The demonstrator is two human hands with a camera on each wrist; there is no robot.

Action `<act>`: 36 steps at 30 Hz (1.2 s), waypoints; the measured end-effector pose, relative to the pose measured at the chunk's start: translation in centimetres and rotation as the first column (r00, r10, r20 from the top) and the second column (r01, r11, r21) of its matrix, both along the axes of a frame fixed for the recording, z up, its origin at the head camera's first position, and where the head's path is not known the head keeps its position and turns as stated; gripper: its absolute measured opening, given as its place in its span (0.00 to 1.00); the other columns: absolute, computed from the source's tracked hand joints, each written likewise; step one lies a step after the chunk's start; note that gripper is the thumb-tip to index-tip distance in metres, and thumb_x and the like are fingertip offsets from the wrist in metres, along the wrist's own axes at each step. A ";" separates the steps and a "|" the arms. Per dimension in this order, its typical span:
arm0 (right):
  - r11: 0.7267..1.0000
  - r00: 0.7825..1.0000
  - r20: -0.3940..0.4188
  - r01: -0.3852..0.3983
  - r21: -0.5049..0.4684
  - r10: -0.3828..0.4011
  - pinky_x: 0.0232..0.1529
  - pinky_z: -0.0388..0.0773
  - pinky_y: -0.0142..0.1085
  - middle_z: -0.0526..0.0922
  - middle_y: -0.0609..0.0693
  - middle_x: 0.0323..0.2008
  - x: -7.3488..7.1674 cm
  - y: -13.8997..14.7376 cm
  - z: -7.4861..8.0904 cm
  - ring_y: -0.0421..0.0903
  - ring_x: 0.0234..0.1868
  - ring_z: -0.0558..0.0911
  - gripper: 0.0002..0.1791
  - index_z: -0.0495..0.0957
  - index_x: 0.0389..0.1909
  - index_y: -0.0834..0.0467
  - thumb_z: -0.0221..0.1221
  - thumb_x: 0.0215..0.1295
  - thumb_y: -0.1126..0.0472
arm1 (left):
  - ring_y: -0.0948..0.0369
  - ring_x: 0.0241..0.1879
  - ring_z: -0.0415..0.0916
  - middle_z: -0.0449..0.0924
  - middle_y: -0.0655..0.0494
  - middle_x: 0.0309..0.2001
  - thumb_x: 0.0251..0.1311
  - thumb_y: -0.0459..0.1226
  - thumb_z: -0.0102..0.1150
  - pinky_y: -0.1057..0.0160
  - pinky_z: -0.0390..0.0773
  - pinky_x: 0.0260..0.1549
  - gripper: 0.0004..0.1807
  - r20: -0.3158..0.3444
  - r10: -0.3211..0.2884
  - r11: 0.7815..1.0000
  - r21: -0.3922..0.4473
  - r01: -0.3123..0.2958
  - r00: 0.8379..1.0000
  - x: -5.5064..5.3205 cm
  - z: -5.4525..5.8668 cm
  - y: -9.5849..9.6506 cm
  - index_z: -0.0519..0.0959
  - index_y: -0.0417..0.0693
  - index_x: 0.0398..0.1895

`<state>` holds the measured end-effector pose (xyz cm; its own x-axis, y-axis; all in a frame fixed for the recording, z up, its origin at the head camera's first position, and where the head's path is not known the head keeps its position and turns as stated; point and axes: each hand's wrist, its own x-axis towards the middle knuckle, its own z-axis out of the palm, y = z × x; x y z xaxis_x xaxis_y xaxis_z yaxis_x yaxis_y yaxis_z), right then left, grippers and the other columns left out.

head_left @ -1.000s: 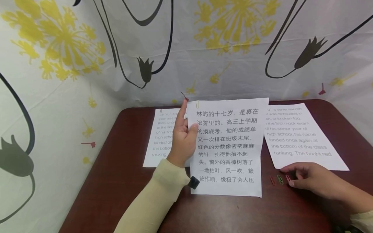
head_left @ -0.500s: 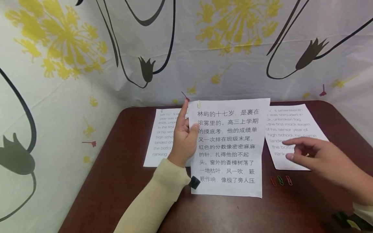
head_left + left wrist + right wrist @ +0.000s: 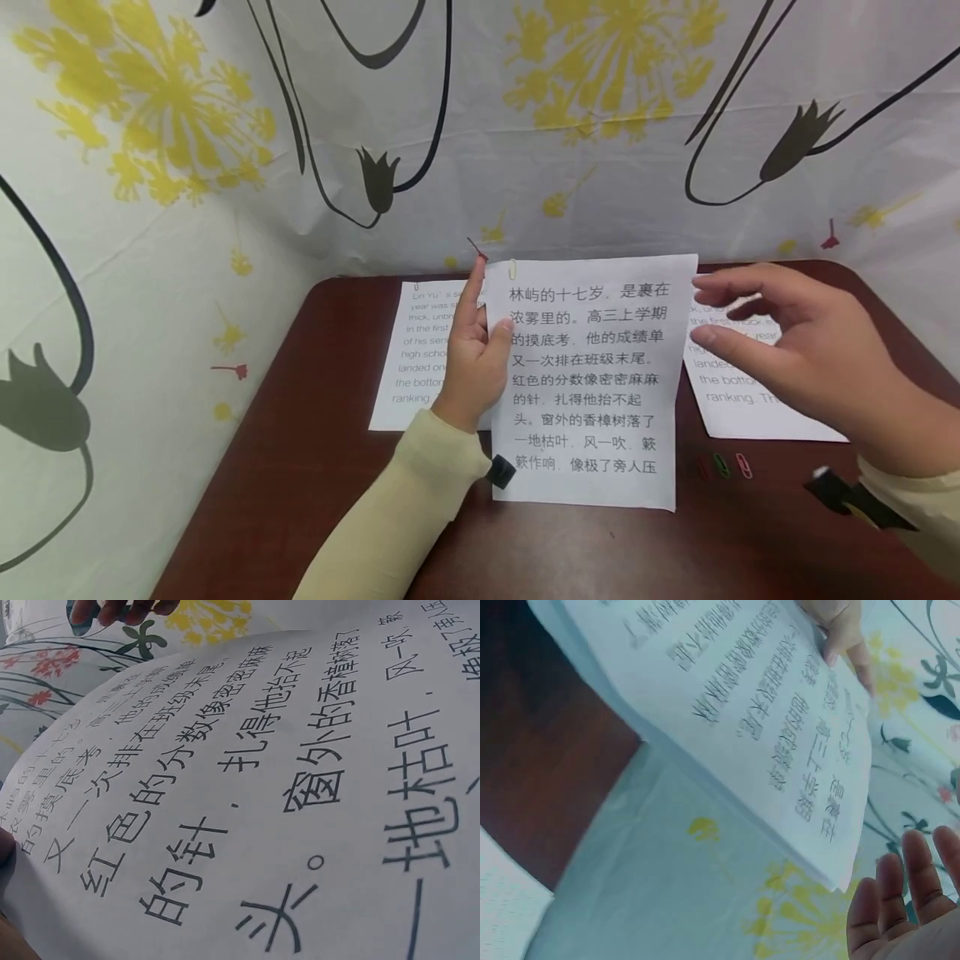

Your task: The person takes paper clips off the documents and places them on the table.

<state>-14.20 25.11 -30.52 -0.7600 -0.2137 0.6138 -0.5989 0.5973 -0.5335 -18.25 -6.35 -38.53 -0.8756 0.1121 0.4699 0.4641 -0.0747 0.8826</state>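
My left hand (image 3: 474, 358) grips a stack of printed paper (image 3: 592, 487) by its left edge, thumb across the front, holding it upright above the table. A pale yellow paper clip (image 3: 513, 269) sits on the stack's top left corner. Large Chinese characters cover the front sheet. My right hand (image 3: 813, 358) is raised just off the stack's upper right edge, thumb and fingers apart with nothing between them. In the right wrist view its fingers (image 3: 891, 889) extend beside the stack's corner. The left wrist view is mostly filled by the front sheet.
A red clip (image 3: 702, 467), a green clip (image 3: 722, 464) and a pink clip (image 3: 743, 465) lie in a row on the dark table (image 3: 570, 554). English-printed sheets lie behind, one at left (image 3: 405, 358) and one at right (image 3: 738, 417). A patterned cloth (image 3: 450, 167) stands behind the table.
My right hand has lifted from beside the paper clips and moved up to the stack's upper right edge, its fingers spreading. My left hand and the stack have stayed almost still.
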 end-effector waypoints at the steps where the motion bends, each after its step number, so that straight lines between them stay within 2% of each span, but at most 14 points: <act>1: 1.000 1.000 -0.016 -0.008 0.009 0.008 0.49 0.73 0.14 0.85 0.26 0.50 -0.2 -0.4 0.3 0.24 0.45 0.80 0.30 0.86 0.55 0.56 0.78 0.48 0.75 | 0.51 0.38 0.90 0.85 0.50 0.60 0.77 0.25 0.43 0.66 0.79 0.20 0.47 -0.001 -0.002 1.000 0.000 0.002 1.000 0.0 0.0 0.0 0.47 0.84 0.84; 4: 1.000 0.999 -0.033 -0.016 0.025 0.017 0.49 0.72 0.15 0.81 0.19 0.50 -0.7 -1.6 1.3 0.24 0.46 0.80 0.31 0.86 0.59 0.53 0.78 0.51 0.71 | 0.51 0.38 0.90 0.85 0.50 0.60 0.77 0.25 0.43 0.67 0.78 0.19 0.47 -0.009 -0.003 1.000 0.000 0.003 1.000 0.1 0.0 0.1 0.47 0.84 0.84; 6: 0.999 0.999 -0.043 -0.023 0.026 0.024 0.50 0.71 0.17 0.81 0.19 0.49 -1.1 -2.5 1.7 0.25 0.47 0.80 0.32 0.86 0.60 0.52 0.79 0.51 0.69 | 0.52 0.36 0.90 0.85 0.50 0.60 0.77 0.24 0.43 0.67 0.76 0.18 0.47 -0.016 -0.002 1.000 0.000 0.002 1.000 0.1 0.0 0.1 0.47 0.83 0.85; 10: 0.998 0.994 -0.092 -0.048 0.029 0.050 0.51 0.69 0.22 0.88 0.35 0.51 -1.8 -4.2 2.5 0.28 0.51 0.78 0.30 0.87 0.57 0.54 0.79 0.50 0.67 | 0.56 0.32 0.88 0.85 0.49 0.60 0.77 0.24 0.43 0.67 0.72 0.16 0.47 -0.033 0.001 1.000 -0.005 -0.001 0.999 0.1 0.0 0.1 0.47 0.83 0.85; 13: 0.995 0.983 -0.161 -0.083 0.055 0.091 0.53 0.69 0.25 0.89 0.52 0.52 -2.3 -5.5 3.1 0.38 0.53 0.80 0.29 0.87 0.56 0.58 0.79 0.49 0.67 | 0.56 0.29 0.86 0.85 0.49 0.61 0.77 0.24 0.42 0.67 0.71 0.15 0.48 -0.035 0.003 1.000 -0.012 -0.004 0.999 0.1 0.1 0.1 0.46 0.83 0.85; 17: 0.988 0.962 -0.238 -0.117 0.099 0.137 0.53 0.72 0.35 0.89 0.58 0.51 -3.0 -6.9 3.5 0.54 0.52 0.82 0.29 0.87 0.56 0.61 0.79 0.49 0.63 | 0.53 0.33 0.89 0.84 0.49 0.62 0.77 0.24 0.42 0.66 0.78 0.19 0.48 -0.020 -0.010 1.000 -0.009 0.010 1.000 0.2 0.1 0.1 0.46 0.84 0.84; 21: 0.983 0.957 -0.244 -0.132 0.124 0.160 0.50 0.74 0.47 0.89 0.57 0.52 -3.7 -8.3 3.6 0.57 0.52 0.82 0.29 0.86 0.56 0.60 0.80 0.52 0.61 | 0.48 0.39 0.91 0.84 0.48 0.62 0.78 0.25 0.41 0.62 0.86 0.26 0.47 -0.007 -0.027 1.000 -0.004 0.027 1.000 0.3 0.1 0.1 0.45 0.85 0.84; 25: 0.979 0.957 -0.230 -0.145 0.142 0.175 0.54 0.75 0.51 0.89 0.57 0.52 -4.4 -9.7 3.4 0.58 0.53 0.81 0.27 0.86 0.56 0.59 0.79 0.54 0.60 | 0.46 0.41 0.91 0.84 0.45 0.60 0.78 0.25 0.41 0.60 0.88 0.27 0.47 -0.013 -0.042 0.999 0.001 0.042 0.999 0.3 0.1 0.0 0.44 0.85 0.84; 29: 0.974 0.949 -0.254 -0.146 0.172 0.187 0.57 0.75 0.53 0.90 0.57 0.52 -5.0 -10.9 3.2 0.60 0.53 0.82 0.26 0.86 0.55 0.61 0.79 0.56 0.59 | 0.46 0.42 0.91 0.84 0.44 0.60 0.79 0.25 0.40 0.61 0.87 0.26 0.46 -0.028 -0.050 0.999 -0.004 0.050 0.998 0.3 0.1 0.0 0.44 0.84 0.85; 36: 0.970 0.933 -0.328 -0.074 0.231 0.150 0.47 0.75 0.56 0.91 0.54 0.48 -5.8 -12.4 2.5 0.60 0.49 0.82 0.23 0.87 0.52 0.58 0.79 0.56 0.57 | 0.45 0.41 0.90 0.84 0.38 0.55 0.77 0.24 0.41 0.62 0.88 0.28 0.47 -0.066 -0.039 0.999 0.013 0.040 0.997 0.2 0.0 0.1 0.45 0.78 0.86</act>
